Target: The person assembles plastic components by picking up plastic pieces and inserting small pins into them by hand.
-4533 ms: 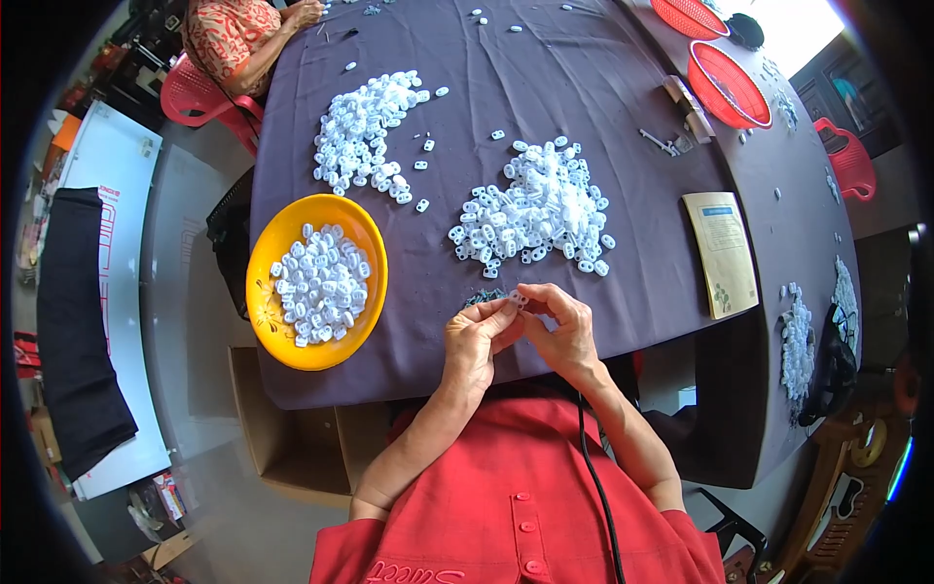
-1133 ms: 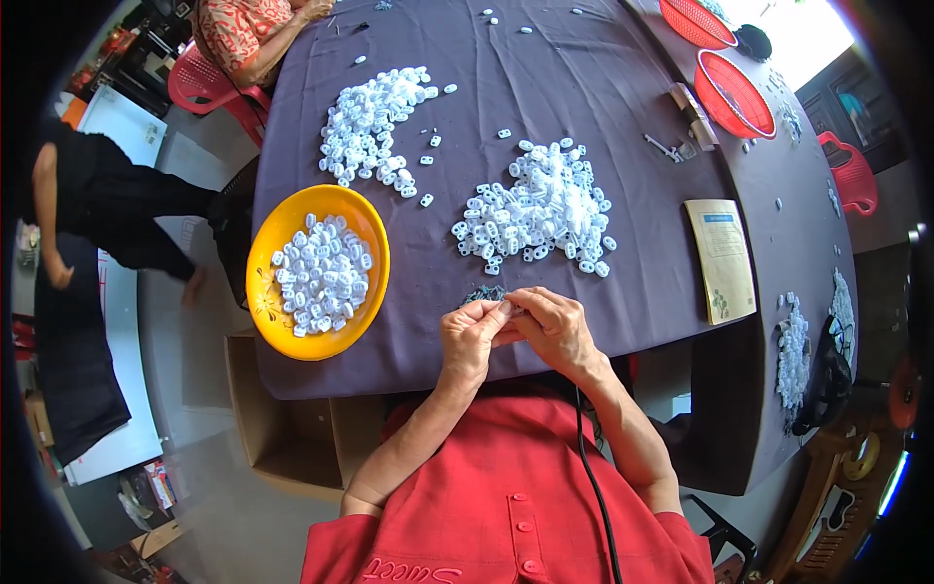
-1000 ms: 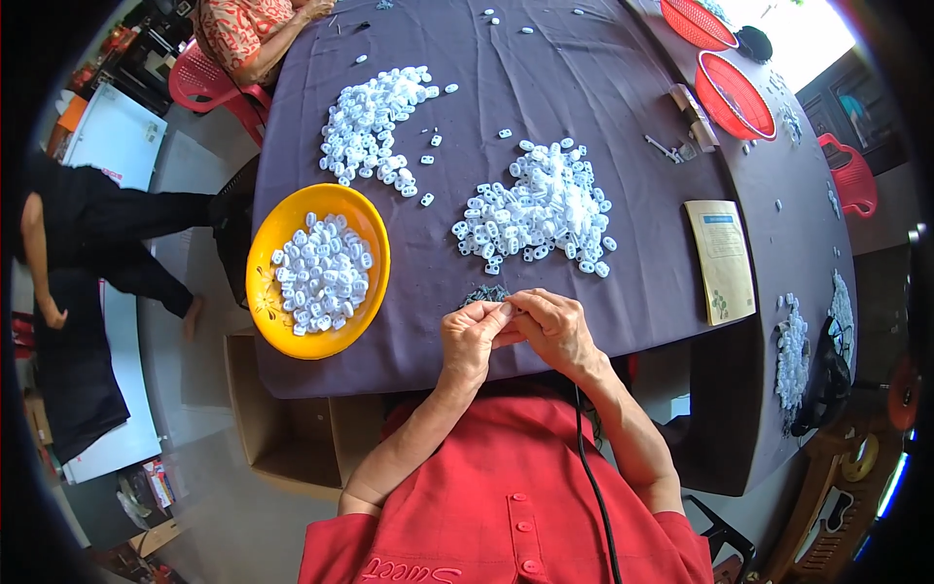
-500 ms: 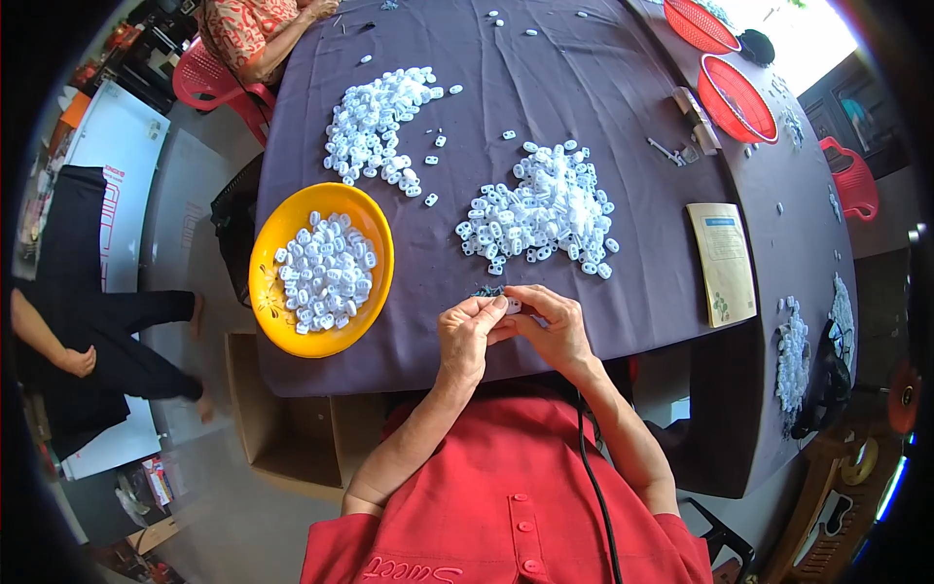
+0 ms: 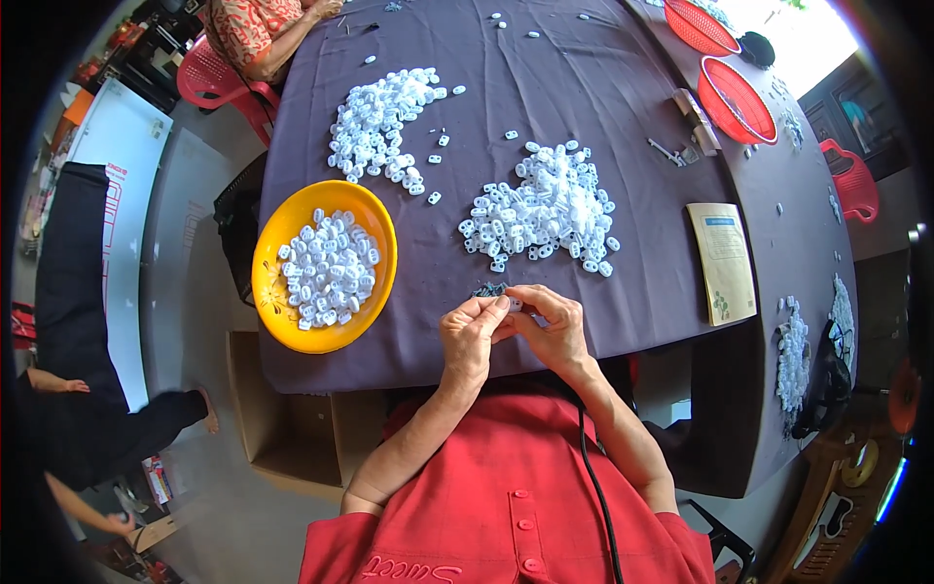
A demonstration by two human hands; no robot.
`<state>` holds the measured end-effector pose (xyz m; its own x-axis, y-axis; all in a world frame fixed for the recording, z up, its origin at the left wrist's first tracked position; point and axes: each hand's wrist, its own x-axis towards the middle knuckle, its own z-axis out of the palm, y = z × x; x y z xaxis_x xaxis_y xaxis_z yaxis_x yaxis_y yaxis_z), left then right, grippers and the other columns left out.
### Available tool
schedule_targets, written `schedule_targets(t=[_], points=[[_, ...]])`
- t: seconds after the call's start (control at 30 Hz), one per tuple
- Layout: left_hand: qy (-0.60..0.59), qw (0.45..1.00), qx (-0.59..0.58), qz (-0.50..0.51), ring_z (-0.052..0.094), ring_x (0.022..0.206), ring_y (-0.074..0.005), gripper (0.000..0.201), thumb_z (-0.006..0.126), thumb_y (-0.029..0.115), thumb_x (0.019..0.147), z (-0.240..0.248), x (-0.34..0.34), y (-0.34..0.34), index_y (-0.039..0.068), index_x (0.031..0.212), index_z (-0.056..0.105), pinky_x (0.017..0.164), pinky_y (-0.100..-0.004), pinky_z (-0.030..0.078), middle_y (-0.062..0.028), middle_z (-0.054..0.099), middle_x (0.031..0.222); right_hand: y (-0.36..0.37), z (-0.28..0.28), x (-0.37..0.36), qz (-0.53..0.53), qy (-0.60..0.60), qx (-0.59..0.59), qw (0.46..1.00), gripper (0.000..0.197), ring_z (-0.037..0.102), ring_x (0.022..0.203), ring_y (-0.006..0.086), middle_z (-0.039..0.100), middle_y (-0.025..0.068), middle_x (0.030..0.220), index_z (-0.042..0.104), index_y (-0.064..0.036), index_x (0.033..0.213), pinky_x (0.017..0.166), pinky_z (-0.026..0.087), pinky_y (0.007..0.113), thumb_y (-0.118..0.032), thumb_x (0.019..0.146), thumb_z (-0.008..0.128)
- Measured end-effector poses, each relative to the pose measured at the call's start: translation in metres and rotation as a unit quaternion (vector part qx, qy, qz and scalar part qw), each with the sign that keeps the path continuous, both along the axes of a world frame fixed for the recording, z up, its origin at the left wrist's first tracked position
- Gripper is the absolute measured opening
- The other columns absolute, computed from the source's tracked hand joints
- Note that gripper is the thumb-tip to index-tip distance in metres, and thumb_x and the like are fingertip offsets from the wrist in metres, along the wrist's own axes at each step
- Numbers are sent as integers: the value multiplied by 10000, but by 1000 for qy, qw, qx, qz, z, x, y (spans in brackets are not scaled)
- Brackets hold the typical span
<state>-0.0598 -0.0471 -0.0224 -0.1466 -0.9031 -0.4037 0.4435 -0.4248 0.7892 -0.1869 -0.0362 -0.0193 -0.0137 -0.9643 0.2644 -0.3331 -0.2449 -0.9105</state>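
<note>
My left hand (image 5: 469, 336) and my right hand (image 5: 550, 326) meet at the table's near edge, fingertips pinched together. Between them is a small white oval plastic piece (image 5: 516, 305), mostly covered by the fingers. Just beyond the fingertips lies a little heap of small dark grey-green bits (image 5: 489, 289). A large pile of white oval two-holed pieces (image 5: 545, 209) spreads over the cloth ahead of my hands. To the left, a yellow bowl (image 5: 387, 282) holds many more such white pieces.
Another white pile (image 5: 375, 122) lies farther left on the dark tablecloth (image 5: 603, 97). On the right are a booklet (image 5: 722, 263), a red basket (image 5: 736, 102) and scattered pieces (image 5: 793, 355). One person (image 5: 258, 39) sits at the far left; another (image 5: 107, 428) is beside the table.
My hands keep almost the same pinch around the white piece. The person on the left has moved toward the lower left. The view has shifted slightly.
</note>
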Motion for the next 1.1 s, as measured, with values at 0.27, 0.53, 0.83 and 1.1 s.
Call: schedule_targets(t=[0.27,0.53,0.83,1.1], points=[[4,1000,2,-15,626,678,-156,169,569,138,859,1,2,-3,-26,860,608,656,-303,546,-98,631,774,-3,-9,-2,-1,-35,26,999,263,635,762,171,637,98,876,618,1,970,644,506,263,33,709,607],[-19,997,0,-78,633,652,-177,192,569,155,859,6,15,-16,-34,852,602,629,-318,558,-109,628,761,-8,-1,0,38,-44,51,997,284,624,781,155,623,85,871,608,4,998,671,512,258,40,717,623],[-15,999,24,-35,636,624,-168,185,575,148,847,14,21,-20,-32,856,615,607,-284,554,-115,641,761,-3,-12,3,63,-155,80,983,324,600,808,126,606,56,885,564,-11,1084,698,495,254,-8,768,632],[-65,994,-2,-87,648,653,-190,201,579,173,850,17,24,-19,-26,847,607,607,-311,561,-125,643,776,-7,-15,2,44,-174,124,976,157,558,827,73,606,20,882,594,20,989,714,467,204,-16,837,578]])
